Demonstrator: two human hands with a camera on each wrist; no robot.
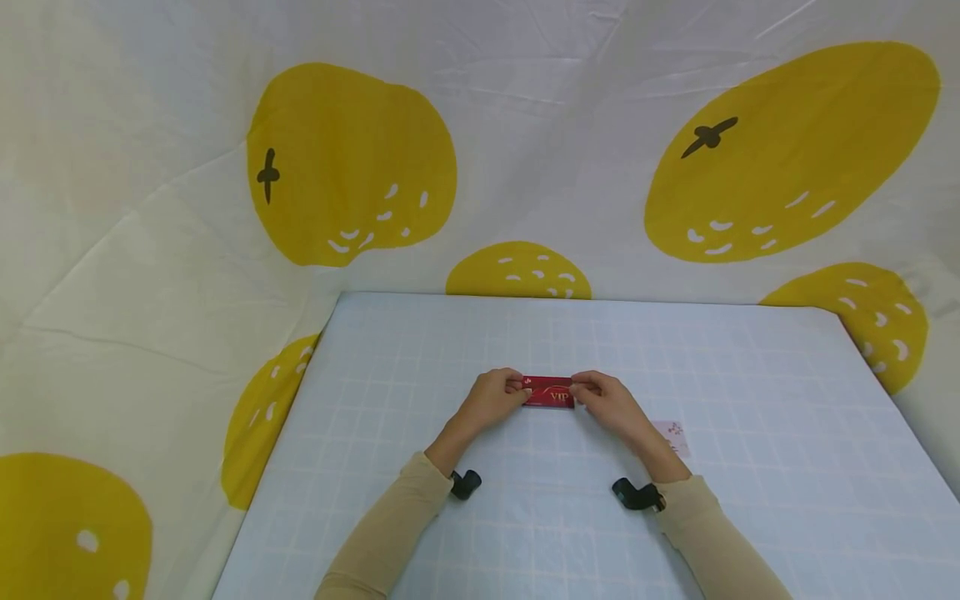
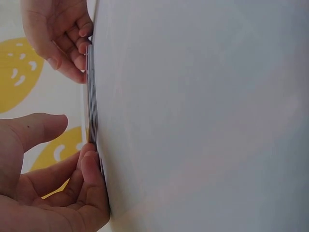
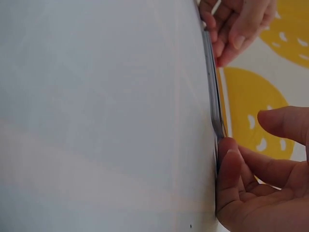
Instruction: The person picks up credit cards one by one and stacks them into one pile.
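A stack of several thin cards (image 2: pixel 92 96) lies low at the tabletop, its layered edges showing in both wrist views. On top is a red card (image 1: pixel 551 392) with "VIP" lettering, seen in the head view. My left hand (image 1: pixel 495 398) holds the stack's left end with curled fingertips (image 2: pixel 91 166). At the right end, the curled fingertips (image 3: pixel 229 169) of my right hand (image 1: pixel 609 403) hold it from the other side. Each thumb stands raised above the fingers in its own wrist view. The card ends are partly hidden by the fingers.
A pale pink card (image 1: pixel 675 437) lies on the table beside my right forearm, which partly covers it. The table (image 1: pixel 510 533) has a light checked cloth. Behind it and on the left hangs a white sheet (image 1: pixel 525 150) with yellow fruit prints. Both wrists carry small black cameras (image 1: pixel 636 495).
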